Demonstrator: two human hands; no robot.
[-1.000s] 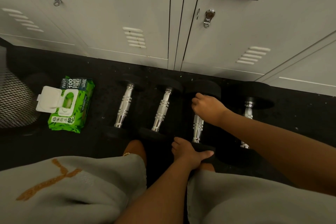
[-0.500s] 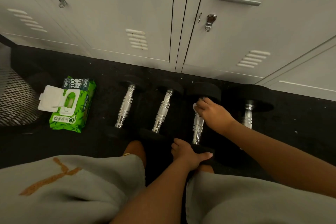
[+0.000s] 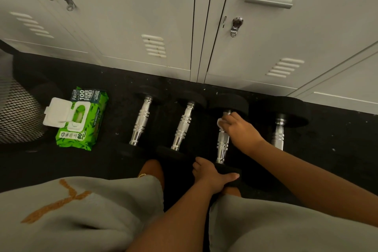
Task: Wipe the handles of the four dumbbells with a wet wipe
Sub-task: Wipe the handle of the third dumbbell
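Several black dumbbells with chrome handles lie side by side on the dark floor before the lockers. My right hand (image 3: 239, 129) holds a white wet wipe (image 3: 220, 122) against the far end of the third dumbbell's handle (image 3: 222, 145). My left hand (image 3: 210, 176) grips that dumbbell's near black head (image 3: 231, 178). The first handle (image 3: 141, 124) and second handle (image 3: 182, 129) lie to the left. To the right, my forearm hides the lower part of the fourth handle (image 3: 279, 133).
A green wet-wipe pack (image 3: 90, 127) with its white lid open lies at the left. A black mesh bin (image 3: 16, 112) stands at the far left. Grey lockers (image 3: 143, 16) close off the far side. My knees in grey shorts (image 3: 81, 210) fill the bottom of the view.
My right hand with the wipe has slid along the third handle toward the far head. The left hand has stayed on the near head.
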